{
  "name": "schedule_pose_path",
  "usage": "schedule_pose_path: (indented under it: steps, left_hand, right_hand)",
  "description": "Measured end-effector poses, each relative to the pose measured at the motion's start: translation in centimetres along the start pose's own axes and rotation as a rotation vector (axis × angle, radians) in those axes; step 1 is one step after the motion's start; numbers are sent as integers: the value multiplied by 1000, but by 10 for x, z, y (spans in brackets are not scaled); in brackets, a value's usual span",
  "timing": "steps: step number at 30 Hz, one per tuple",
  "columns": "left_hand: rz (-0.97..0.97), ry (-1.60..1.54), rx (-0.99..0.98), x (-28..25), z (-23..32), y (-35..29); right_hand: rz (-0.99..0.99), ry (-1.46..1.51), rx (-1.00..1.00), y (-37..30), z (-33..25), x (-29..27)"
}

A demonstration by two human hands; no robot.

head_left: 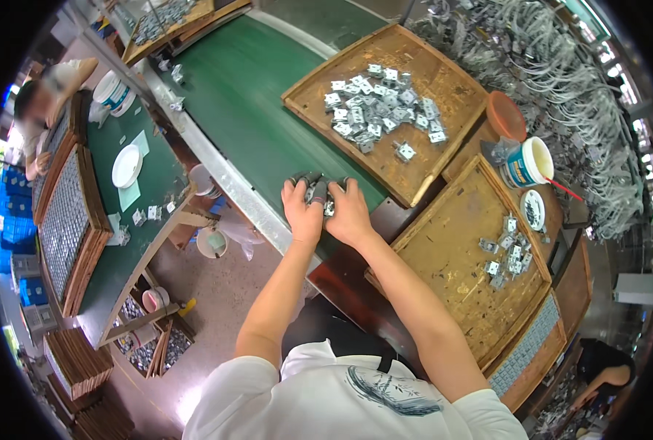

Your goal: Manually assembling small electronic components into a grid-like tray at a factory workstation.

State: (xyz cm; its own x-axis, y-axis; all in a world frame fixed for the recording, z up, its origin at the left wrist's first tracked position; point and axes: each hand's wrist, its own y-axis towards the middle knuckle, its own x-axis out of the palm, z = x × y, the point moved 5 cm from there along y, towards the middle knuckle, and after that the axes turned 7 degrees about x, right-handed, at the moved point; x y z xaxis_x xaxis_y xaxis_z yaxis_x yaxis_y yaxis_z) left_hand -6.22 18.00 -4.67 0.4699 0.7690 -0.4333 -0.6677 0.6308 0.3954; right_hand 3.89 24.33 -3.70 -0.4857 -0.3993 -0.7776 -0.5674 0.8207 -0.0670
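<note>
While a green belt [246, 81] runs across the view, one wooden tray [444, 70] overlaps its right side and another wooden tray [436, 271] sits nearer the person. On the farther one lies a heap of metal pieces [389, 103]; on the nearer, a smaller cluster [511, 253]. Beside both stands a white-and-blue tub [529, 163]. Close together above the belt, the person's left hand [304, 211] and right hand [347, 209] grasp small metal parts [330, 208] between curled fingers, which partly hide them.
</note>
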Motion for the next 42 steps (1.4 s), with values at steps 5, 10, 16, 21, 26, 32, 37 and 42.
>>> schedule_pose_path:
  steps: [5,10,16,21,26,32,37,42]
  left_hand:
    - [-13,-663,-156,33,2,-1]
    - [-128,-886,-162,53,88,-3]
    - [-456,-913,-117,132,178,-69]
    - [-668,-987,-166,230,239,-104]
    - [-603,-273,564,290,240,-84]
    - [-630,52,657,250,250,-112]
    - [-937,73,1238,188,282,-190]
    - [-1038,158,1387,223,278,-196]
  right_hand:
    - [-118,378,171,8,40,-19]
    - [130,764,186,-25,85,-45]
    - [320,1030,298,-127,128,-164]
    - [525,540,551,-171,209,-229]
    - [690,369,604,-213,218,-283]
    - [974,331,564,-347,286,-339]
    - [1285,235,927,-474,430,-386]
    - [1086,86,1327,-491,500,-421]
